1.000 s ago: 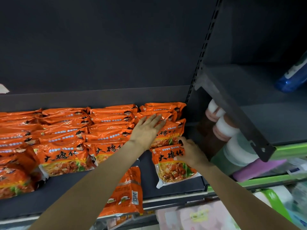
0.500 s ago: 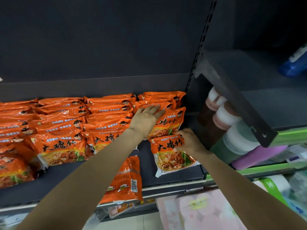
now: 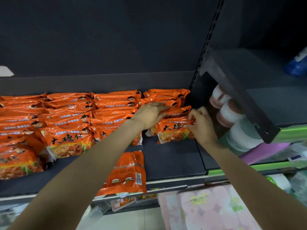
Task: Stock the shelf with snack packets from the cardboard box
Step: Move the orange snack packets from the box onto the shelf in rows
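Observation:
Rows of orange snack packets [image 3: 69, 113] lie overlapping on the dark shelf [image 3: 172, 160]. At the right end of the rows, my right hand [image 3: 201, 125] pinches the top right corner of the front packet [image 3: 174, 131], which leans against the stack behind it. My left hand [image 3: 149, 114] lies flat, fingers together, pressing on the packets just behind that one. Another orange packet [image 3: 126, 173] lies back side up at the shelf's front edge, partly under my left forearm. The cardboard box is out of view.
A dark upright with slots [image 3: 206, 52] and a slanted shelf bracket [image 3: 240, 100] bound the shelf on the right. Behind the bracket stand white rolls [image 3: 232, 113]. A pink wrapped pack [image 3: 206, 211] sits below, and a blue packet [image 3: 297, 67] is on the upper right shelf.
My right hand has pushed the front packet back and upright against the stack, shifting its grip to the packet's top corner. My left hand stayed pressing on the packets behind.

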A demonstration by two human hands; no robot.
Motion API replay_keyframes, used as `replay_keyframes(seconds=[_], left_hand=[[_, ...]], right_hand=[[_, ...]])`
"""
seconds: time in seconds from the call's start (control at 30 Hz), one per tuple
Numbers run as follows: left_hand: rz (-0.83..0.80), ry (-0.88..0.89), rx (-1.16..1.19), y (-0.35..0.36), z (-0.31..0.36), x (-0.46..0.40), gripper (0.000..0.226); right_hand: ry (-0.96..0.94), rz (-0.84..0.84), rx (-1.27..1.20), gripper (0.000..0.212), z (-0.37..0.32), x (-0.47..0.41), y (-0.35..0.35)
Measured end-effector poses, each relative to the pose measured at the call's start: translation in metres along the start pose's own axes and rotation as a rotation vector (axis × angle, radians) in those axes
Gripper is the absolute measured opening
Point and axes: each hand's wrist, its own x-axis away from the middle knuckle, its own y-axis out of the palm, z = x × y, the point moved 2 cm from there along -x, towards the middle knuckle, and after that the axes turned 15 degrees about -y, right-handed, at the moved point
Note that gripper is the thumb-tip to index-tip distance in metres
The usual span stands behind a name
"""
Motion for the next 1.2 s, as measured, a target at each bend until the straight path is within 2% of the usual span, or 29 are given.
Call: replay_keyframes(seconds=[0.07,0.1,0.2,0.27,0.3,0.4,0.53,0.6,0.73,0.83,0.9,0.97,1.1,1.2], left_hand=[[0.029,0.014,0.112,-0.006,-0.003,0.002,0.043],[0.031,0.018,0.077,-0.006,-0.005,0.005,0.047],[0.004,-0.017,-0.176,-0.002,-0.013,0.007,0.073],[0.045,-0.032,-0.303,0.000,-0.016,0.007,0.079],[0.080,-0.037,-0.348,0.001,-0.017,0.007,0.078],[0.107,-0.101,-0.414,0.005,-0.014,0.005,0.078],[0.071,-0.132,-0.451,0.006,-0.008,0.001,0.083],[0.058,-0.093,-0.426,0.006,-0.001,-0.001,0.082],[0.028,0.005,-0.191,0.001,0.005,-0.001,0.087],[0.049,-0.118,0.029,-0.009,-0.002,-0.004,0.107],[-0.029,-0.209,0.131,-0.012,-0.006,-0.008,0.117],[-0.077,-0.234,0.076,-0.012,-0.007,-0.015,0.121],[0.011,-0.202,-0.273,-0.019,-0.013,-0.031,0.119],[-0.023,-0.193,-0.294,-0.021,-0.017,-0.037,0.114]], right_hand=[[-0.001,0.063,0.015,0.026,-0.005,-0.006,0.006],[0.024,0.056,0.010,0.028,-0.007,-0.007,0.012],[0.115,0.035,-0.042,0.065,-0.011,-0.013,0.029],[0.103,0.023,-0.057,0.086,-0.015,-0.018,0.032],[0.087,-0.003,-0.043,0.090,-0.015,-0.019,0.032],[0.084,-0.075,0.086,0.089,-0.008,-0.021,0.028],[0.142,-0.142,-0.162,0.099,-0.002,-0.021,0.031],[0.118,-0.119,-0.165,0.098,-0.004,-0.020,0.032],[0.064,-0.063,-0.079,0.108,-0.003,-0.020,0.029],[0.030,-0.121,-0.008,0.117,-0.002,-0.028,0.028],[0.018,-0.204,0.006,0.120,-0.003,-0.036,0.030],[0.003,-0.260,0.026,0.122,-0.004,-0.042,0.029],[-0.061,-0.339,0.179,0.130,-0.001,-0.058,0.023],[-0.078,-0.447,0.189,0.131,-0.002,-0.070,0.023]])
